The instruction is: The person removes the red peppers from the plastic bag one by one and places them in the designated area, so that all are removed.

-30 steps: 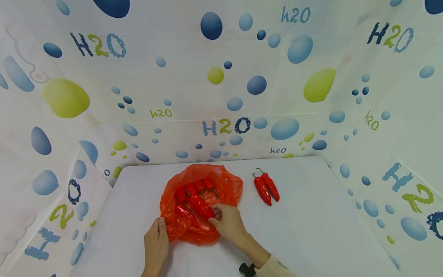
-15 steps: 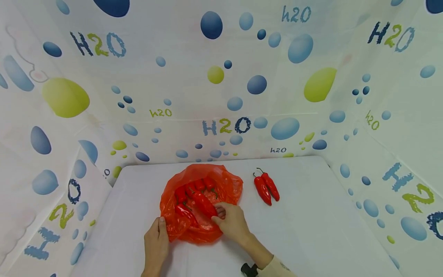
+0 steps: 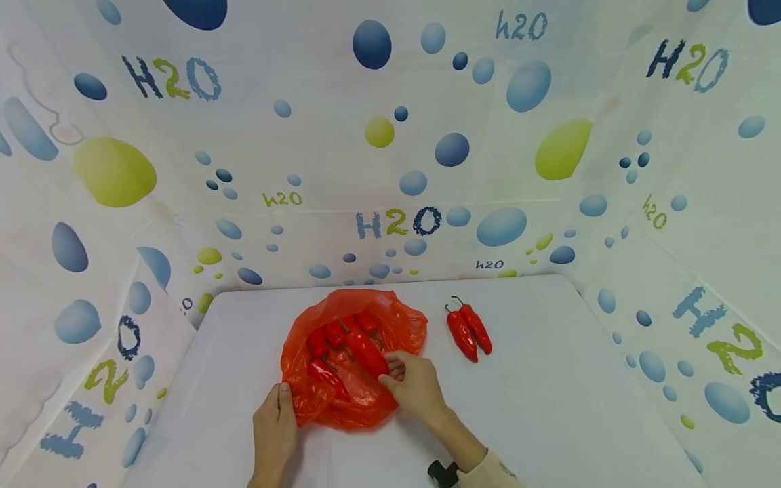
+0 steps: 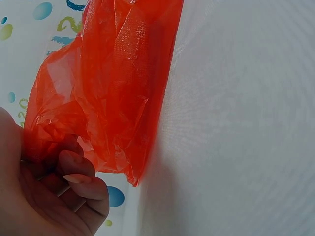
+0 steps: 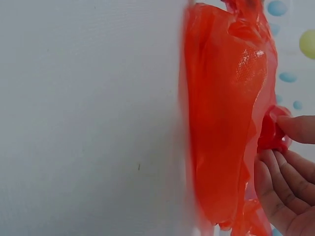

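A red-orange plastic bag (image 3: 350,415) lies with its mouth open on the white table, several red peppers inside. My left hand (image 3: 274,427) pinches the bag's near left rim; in the left wrist view the fingers of that hand (image 4: 64,191) curl round the bunched plastic (image 4: 54,118). Between thumb and fingers, my right hand (image 3: 417,390) holds the lower end of a red pepper (image 3: 366,352) over the bag's right part. The right wrist view shows the right hand (image 5: 290,182) gripping the pepper's end (image 5: 273,130) beside the bag wall (image 5: 221,108).
Two red peppers (image 3: 462,335) (image 3: 476,328) lie side by side on the white table (image 3: 537,379), to the right of the bag. A patterned sheet (image 3: 329,142) rises behind the table and on both sides. A black object (image 3: 443,473) is at the right wrist.
My right hand has moved slightly right and up, shifting the held pepper rightward inside the bag. The left hand keeps its hold on the rim.
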Motion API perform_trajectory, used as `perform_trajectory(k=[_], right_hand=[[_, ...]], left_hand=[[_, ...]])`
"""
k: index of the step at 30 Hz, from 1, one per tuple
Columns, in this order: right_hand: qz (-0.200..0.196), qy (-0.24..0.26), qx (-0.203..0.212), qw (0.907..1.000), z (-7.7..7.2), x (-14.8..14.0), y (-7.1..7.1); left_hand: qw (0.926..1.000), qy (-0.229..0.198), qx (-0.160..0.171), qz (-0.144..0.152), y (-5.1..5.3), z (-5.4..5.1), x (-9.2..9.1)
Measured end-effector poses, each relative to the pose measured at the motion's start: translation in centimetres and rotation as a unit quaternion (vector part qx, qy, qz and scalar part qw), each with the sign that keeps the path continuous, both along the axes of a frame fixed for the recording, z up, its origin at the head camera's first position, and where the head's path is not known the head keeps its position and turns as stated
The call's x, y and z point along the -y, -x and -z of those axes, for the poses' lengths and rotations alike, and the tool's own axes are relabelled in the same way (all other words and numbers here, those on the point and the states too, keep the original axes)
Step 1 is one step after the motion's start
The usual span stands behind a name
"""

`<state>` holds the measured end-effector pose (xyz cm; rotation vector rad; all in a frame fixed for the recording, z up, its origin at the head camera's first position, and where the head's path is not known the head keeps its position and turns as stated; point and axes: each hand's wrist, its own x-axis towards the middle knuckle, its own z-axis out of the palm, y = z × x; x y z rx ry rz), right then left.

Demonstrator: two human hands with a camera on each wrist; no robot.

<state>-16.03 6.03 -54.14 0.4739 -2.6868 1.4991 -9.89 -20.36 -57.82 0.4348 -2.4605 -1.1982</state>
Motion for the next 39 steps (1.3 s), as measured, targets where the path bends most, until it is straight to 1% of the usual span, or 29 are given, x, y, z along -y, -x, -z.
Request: perform_trajectory(k=[6,8,14,21,27,31,39], right_hand=[[0.016,-0.008,0.006,0.9998,-0.4,-0.5,0.1],[0.021,-0.010,0.001,0.9997,-0.5,-0.7,0.1],[0.041,-0.013,-0.001,0.9991,-0.4,-1.1,0.4],[0.052,-0.009,-0.002,0.9986,0.0,-1.7,1.0],[0.062,-0.004,-0.013,0.9980,-0.2,-2.3,1.1],[0.072,-0.004,-0.018,0.9973,-0.4,-2.7,1.2],[0.083,0.011,-0.027,0.9961,-0.1,-3.4,1.7]], left_hand=[[0.9999,-0.006,0.014,0.004,0.0,-0.2,0.0],[0.9998,-0.007,0.017,0.003,0.0,-0.1,0.0],[1.0000,-0.004,0.007,-0.001,0.0,0.0,0.1],[0.9999,-0.007,0.013,0.002,0.0,-0.1,0.0],[0.9999,-0.006,0.013,0.000,0.0,-0.1,0.0],[1.0000,-0.002,0.007,-0.001,0.0,0.0,0.0],[1.0000,-0.003,0.007,0.000,0.0,0.0,0.0]])
